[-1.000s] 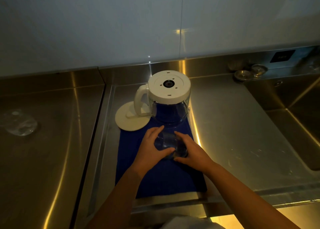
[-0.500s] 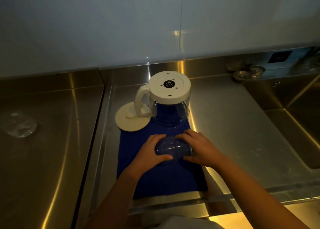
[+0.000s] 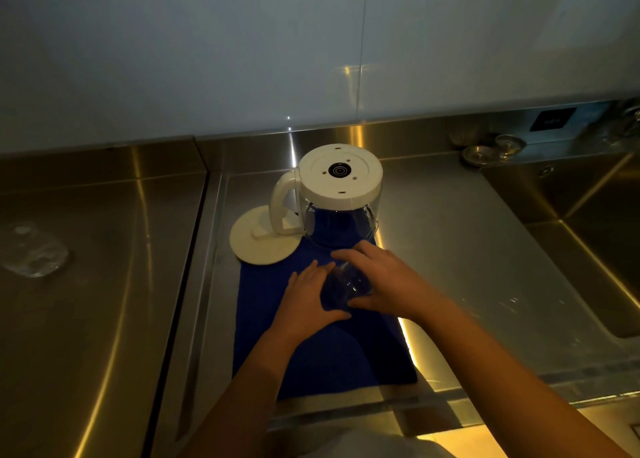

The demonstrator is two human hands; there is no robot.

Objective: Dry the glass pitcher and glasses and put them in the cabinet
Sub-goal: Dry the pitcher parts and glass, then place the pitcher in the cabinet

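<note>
Here we see both hands wrapped around one clear glass (image 3: 346, 289): the left hand (image 3: 308, 301) cups its near left side with the thumb curled under, and the right hand (image 3: 384, 284) closes over its top and right side. The glass lies tilted between the palms, just above the blue cloth (image 3: 325, 353) spread on the desk (image 3: 450, 249). Against half a second ago, the right hand has slid further over the glass and now covers more of it, while the left fingers have flattened against its side; the glass itself sits in about the same spot over the cloth.

Just beyond the hands, one glass pitcher (image 3: 341, 211) stands upside down on the far end of the cloth, its white base up and its white handle toward the left. Touching it on the left, one round white lid (image 3: 265, 241) lies flat, partly on the cloth and partly on the bare desk. Well to the left of the hands, a second clear glass (image 3: 33, 255) lies on the steel surface. So we count two glasses, one pitcher, one lid and one cloth. Far to the right, beyond the hands, two small metal sink strainers (image 3: 491, 149) sit beside the sink (image 3: 595, 235).
</note>
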